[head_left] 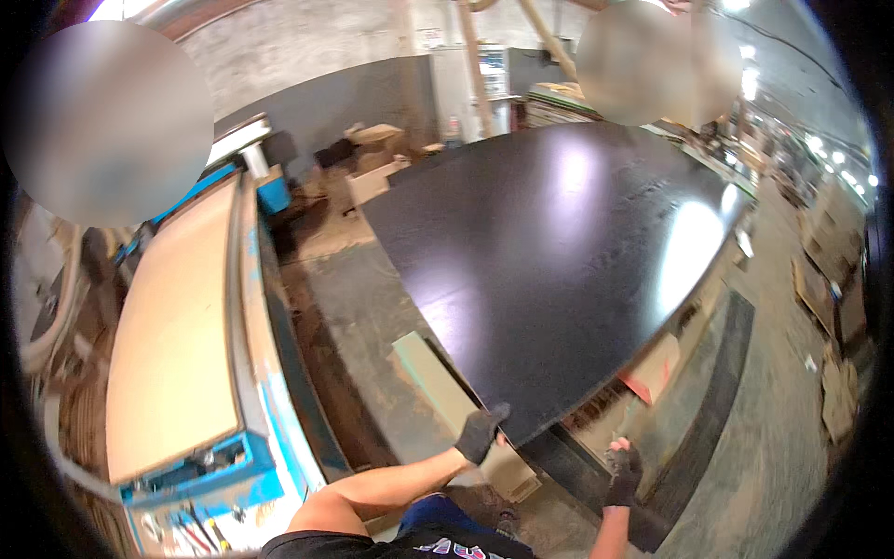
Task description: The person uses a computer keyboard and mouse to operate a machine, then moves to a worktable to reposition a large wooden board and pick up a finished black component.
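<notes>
A large glossy black panel (549, 252) stretches away in front of me, its surface catching bright reflections. At its near corner my left hand (482, 436), in a dark fingerless glove, grips the edge, with fingertips showing below the rim. My right hand (626, 470), gloved the same way, is apart from the panel, to the right of that corner. Its fingers are curled in, and whatever they hold, if anything, is too small to make out. Under the panel's right edge a red-marked piece (643, 384) shows.
On the left stands a blue-framed machine (265, 447) with a tan board (182, 326) on its bed. Dark strips (712, 410) lie on the floor to the right. A long pale board (424, 373) lies under the panel's left edge. Cardboard boxes (377, 172) sit farther back.
</notes>
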The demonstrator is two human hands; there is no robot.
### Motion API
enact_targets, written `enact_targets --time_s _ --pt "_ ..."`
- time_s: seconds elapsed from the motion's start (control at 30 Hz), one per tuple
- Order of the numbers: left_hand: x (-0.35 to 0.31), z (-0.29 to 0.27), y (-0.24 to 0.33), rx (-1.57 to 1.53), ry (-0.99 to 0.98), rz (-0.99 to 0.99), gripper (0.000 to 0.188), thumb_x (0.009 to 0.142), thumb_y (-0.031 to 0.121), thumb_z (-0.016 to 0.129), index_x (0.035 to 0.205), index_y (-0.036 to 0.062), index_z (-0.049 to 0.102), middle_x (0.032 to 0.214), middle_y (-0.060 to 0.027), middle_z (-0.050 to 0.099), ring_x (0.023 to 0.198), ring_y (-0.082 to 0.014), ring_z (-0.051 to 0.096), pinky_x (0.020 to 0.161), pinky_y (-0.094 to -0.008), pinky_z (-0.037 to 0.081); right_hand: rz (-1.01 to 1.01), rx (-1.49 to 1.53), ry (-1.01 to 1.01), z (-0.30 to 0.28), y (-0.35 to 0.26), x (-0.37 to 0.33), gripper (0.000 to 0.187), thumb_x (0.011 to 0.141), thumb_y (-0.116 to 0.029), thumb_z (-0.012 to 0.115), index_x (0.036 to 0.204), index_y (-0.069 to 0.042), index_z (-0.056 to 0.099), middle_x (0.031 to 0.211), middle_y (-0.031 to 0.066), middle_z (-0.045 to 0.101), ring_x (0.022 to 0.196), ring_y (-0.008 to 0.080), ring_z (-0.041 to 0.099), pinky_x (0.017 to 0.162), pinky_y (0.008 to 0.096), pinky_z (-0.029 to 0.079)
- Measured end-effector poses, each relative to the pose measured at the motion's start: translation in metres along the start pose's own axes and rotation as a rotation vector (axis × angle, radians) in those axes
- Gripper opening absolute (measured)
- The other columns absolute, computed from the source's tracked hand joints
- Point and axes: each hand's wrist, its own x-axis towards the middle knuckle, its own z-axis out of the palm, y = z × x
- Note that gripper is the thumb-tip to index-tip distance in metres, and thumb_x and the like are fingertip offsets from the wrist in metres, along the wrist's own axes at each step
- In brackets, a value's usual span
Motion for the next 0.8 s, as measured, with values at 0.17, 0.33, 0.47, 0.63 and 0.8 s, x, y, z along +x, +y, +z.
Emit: enact_targets --time_s 0.17,0.33,0.47,0.63,0.8 --pt "-0.097 0.064 -0.034 0.052 0.152 -0.006 0.039 0.099 0.034 0.062 0.085 -0.0017 0.069 0.063 -0.0086 0.064 0.056 -0.0158 0.06 0.059 -0.0307 0.048 0.049 0.278 -0.058 -0.045 -0.038 0.065 0.034 0.101 -0.023 0.051 0.129 -0.004 0.056 0.128 0.0104 0.059 0.113 0.0216 0.055 0.099 0.0362 0.042" --pt "-0.166 0.057 -0.099 0.461 0.202 0.469 0.04 0.099 0.034 0.061 0.103 -0.0043 0.071 0.088 -0.0131 0.07 0.068 -0.018 0.064 0.068 -0.0332 0.051 0.088 0.373 0.029 -0.08 -0.068 0.125 0.043 0.103 -0.03 0.041 0.139 -0.007 0.046 0.14 0.0098 0.05 0.124 0.0232 0.047 0.107 0.0374 0.035" --pt "-0.226 0.028 -0.081 0.337 0.288 0.127 0.044 0.092 -0.003 0.051 0.132 0.0111 0.062 0.13 -0.0153 0.065 0.112 -0.0274 0.065 0.099 -0.0363 0.05 0.107 0.391 0.029 -0.085 -0.077 0.146 0.05 0.105 -0.037 0.033 0.147 -0.01 0.038 0.149 0.0093 0.042 0.134 0.0244 0.04 0.113 0.0383 0.03" --pt "-0.306 -0.014 -0.076 0.728 0.458 0.497 0.043 0.09 0.0 0.053 0.132 0.0088 0.059 0.128 -0.0196 0.064 0.115 -0.0372 0.062 0.098 -0.0434 0.049 0.252 0.453 -0.096 -0.084 -0.062 0.155 0.059 0.107 -0.044 0.022 0.158 -0.014 0.028 0.16 0.0087 0.033 0.145 0.026 0.033 0.121 0.0395 0.023" --pt "-0.372 -0.034 -0.065 0.775 0.566 0.535 0.025 0.098 0.01 0.055 0.118 0.0025 0.069 0.111 -0.0172 0.069 0.098 -0.0283 0.068 0.089 -0.0347 0.053 0.251 0.046 -0.124 -0.057 -0.046 0.115 0.054 0.108 -0.036 0.033 0.152 -0.005 0.036 0.148 0.0145 0.047 0.131 0.0308 0.046 0.113 0.0426 0.034"
